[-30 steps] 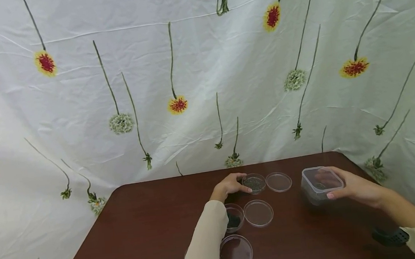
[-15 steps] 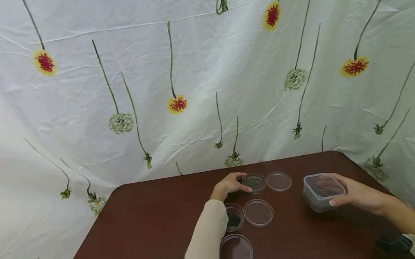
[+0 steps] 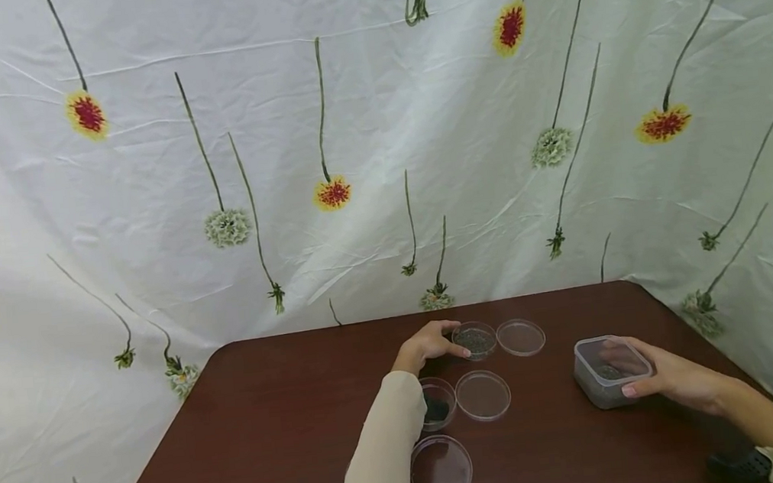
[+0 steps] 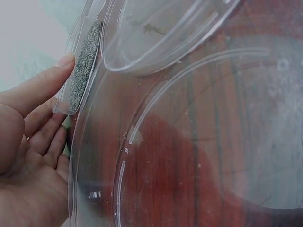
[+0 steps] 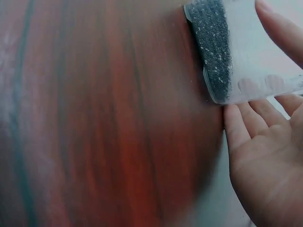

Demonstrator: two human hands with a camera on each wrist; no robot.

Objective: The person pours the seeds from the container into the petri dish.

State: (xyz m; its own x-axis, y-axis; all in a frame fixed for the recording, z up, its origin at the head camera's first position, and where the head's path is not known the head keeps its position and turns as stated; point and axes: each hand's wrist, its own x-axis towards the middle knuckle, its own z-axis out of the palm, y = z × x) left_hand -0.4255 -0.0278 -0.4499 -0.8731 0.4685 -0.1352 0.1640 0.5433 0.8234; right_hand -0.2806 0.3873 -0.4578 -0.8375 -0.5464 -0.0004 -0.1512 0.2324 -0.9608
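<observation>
My left hand (image 3: 428, 345) grips a clear petri dish (image 3: 476, 350) at the far middle of the table, thumb on its near side and fingers round the back. Grey granules (image 4: 85, 68) cover the dish's floor in the left wrist view. Over on the right, my right hand (image 3: 677, 377) holds a clear square plastic container (image 3: 600, 391) upright by its right side, thumb in front and fingers behind. Dark grey granules (image 5: 215, 52) fill its lower part. In the right wrist view its base is right at the tabletop.
Right of the held dish lies a clear round lid (image 3: 521, 337). Nearer stand a petri dish with dark material (image 3: 437, 407), partly behind my left sleeve, another flat clear dish or lid (image 3: 483, 396) and a third (image 3: 441, 471). A flowered cloth (image 3: 364, 144) hangs behind the brown table (image 3: 290, 403).
The right hand has brought the container down and slightly right, from tilted above the table to level at its surface. My left hand keeps its hold on the petri dish.
</observation>
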